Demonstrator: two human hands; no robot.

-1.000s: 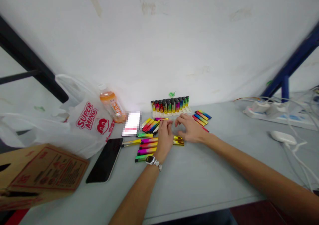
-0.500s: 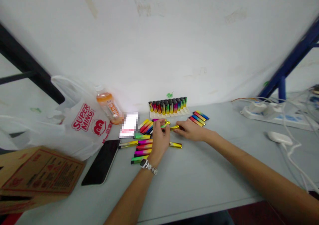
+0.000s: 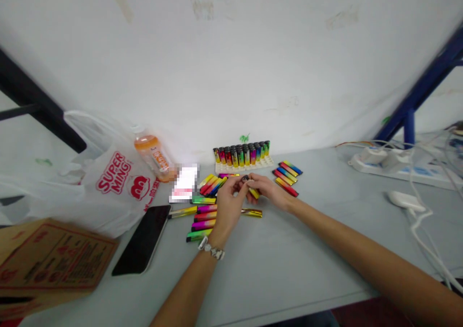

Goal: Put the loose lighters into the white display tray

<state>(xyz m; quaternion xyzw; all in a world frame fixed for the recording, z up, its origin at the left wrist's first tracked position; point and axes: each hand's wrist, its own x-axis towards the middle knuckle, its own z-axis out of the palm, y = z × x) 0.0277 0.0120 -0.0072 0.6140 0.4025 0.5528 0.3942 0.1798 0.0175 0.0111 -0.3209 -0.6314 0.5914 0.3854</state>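
Note:
My left hand (image 3: 230,199) and my right hand (image 3: 270,191) meet above the table, both closed on one lighter (image 3: 254,192). Its yellow end points down toward me, and its dark top shows between my fingertips; the rest is covered. Lighters (image 3: 205,224) with coloured gradient bodies lie in a column to the left of my left wrist. Behind that hand is a slanted group of lighters (image 3: 212,185). A gold lighter (image 3: 252,213) lies partly behind my left hand. Several lighters (image 3: 287,172) lie slanted beyond my right hand. Black-topped lighters (image 3: 240,156) stand upright in a white rack (image 3: 265,164).
A black phone (image 3: 142,240), a blurred-out bright screen (image 3: 184,182), an orange drink bottle (image 3: 155,156), a white plastic bag (image 3: 108,192) and a cardboard box (image 3: 61,264) stand or lie at left. At right are a power strip (image 3: 408,170), a white adapter (image 3: 405,200) and cables.
My hands have come together on the lighter, which now points down instead of lying sideways. One more lighter, a red one, now shows near my right hand. The view has shifted slightly.

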